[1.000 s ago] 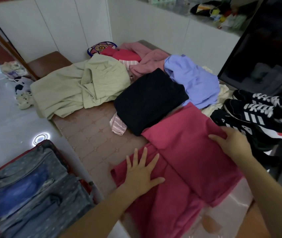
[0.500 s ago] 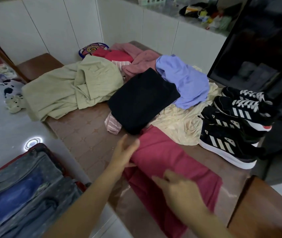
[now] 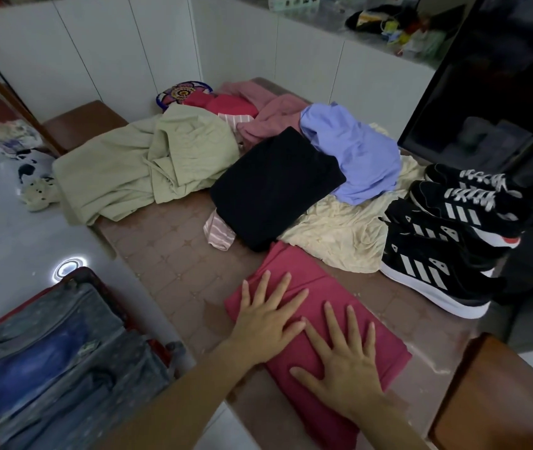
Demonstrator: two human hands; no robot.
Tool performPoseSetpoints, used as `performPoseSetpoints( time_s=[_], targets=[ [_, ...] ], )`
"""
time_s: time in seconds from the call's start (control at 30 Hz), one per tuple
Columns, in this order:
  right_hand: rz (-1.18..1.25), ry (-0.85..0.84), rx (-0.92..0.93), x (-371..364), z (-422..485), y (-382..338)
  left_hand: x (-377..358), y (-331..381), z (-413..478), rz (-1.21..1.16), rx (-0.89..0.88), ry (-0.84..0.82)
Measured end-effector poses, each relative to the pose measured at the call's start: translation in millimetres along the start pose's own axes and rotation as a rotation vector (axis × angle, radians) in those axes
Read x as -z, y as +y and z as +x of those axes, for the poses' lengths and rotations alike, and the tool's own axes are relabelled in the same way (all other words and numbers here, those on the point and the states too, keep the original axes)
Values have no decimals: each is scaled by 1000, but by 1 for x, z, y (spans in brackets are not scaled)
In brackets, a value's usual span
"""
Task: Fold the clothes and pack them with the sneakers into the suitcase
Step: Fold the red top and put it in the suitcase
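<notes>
Beyond the hands, a folded black knit garment (image 3: 275, 186) lies on the brown patterned tabletop (image 3: 174, 254), its near edge just beside the far tip of the dark red folded cloth (image 3: 388, 349). Crumpled cream fabric (image 3: 340, 235) and black sneakers with white stripes (image 3: 437, 264) sit to the right, and a pale green crumpled garment (image 3: 148, 170) lies far left. The open grey-lined suitcase (image 3: 96, 306) rests on the floor, lower left. Half a second ago the left hand (image 3: 265, 323) was at the cloth's far end, the right hand (image 3: 346, 362) reaching across — now both lie flat, fingers spread, side by side on the red strip, which runs diagonally beneath them.
</notes>
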State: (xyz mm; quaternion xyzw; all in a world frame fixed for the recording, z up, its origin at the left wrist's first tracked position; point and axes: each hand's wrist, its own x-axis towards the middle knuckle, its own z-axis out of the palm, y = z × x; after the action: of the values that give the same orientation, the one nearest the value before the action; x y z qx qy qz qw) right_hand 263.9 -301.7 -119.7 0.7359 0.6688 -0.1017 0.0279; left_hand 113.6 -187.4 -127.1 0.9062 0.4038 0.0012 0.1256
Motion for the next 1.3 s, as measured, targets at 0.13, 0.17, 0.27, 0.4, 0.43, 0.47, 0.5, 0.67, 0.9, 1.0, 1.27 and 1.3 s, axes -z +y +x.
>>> performPoseSetpoints(
  time_s=[0.13,0.17,0.27,0.4,0.43,0.47,0.5,0.67,0.9,1.0,1.27,1.3],
  targets=[
    [10,16,6,-1,0,-1,-13,-9,-1,11,22,-84],
    [31,50,-1,0,-3,0,-9,-8,0,-12,18,-66],
    [226,220,-252,-3,-19,8,4,-14,17,-172,168,82],
    [858,320,-753,-2,-39,8,17,-40,53,-396,494,-13],
    [999,345,-794,-1,-40,6,19,-43,58,-394,479,-43],
    [1079,401,-792,-1,-40,3,20,-44,61,-421,434,-36],
    [1120,455,-781,-2,-39,1,21,-42,62,-478,397,-23],
    [1224,518,-804,-6,-39,-5,20,-34,58,-653,365,-148],
    [1200,433,-664,9,-38,13,15,-39,48,-693,425,-116],
    [1270,406,-697,10,-29,23,21,-43,37,-844,484,-90],
    [1085,312,-438,14,-23,16,36,-31,-8,-929,233,98],
    [1046,294,-421,13,-22,18,35,-36,-10,-896,178,41]
  ],
)
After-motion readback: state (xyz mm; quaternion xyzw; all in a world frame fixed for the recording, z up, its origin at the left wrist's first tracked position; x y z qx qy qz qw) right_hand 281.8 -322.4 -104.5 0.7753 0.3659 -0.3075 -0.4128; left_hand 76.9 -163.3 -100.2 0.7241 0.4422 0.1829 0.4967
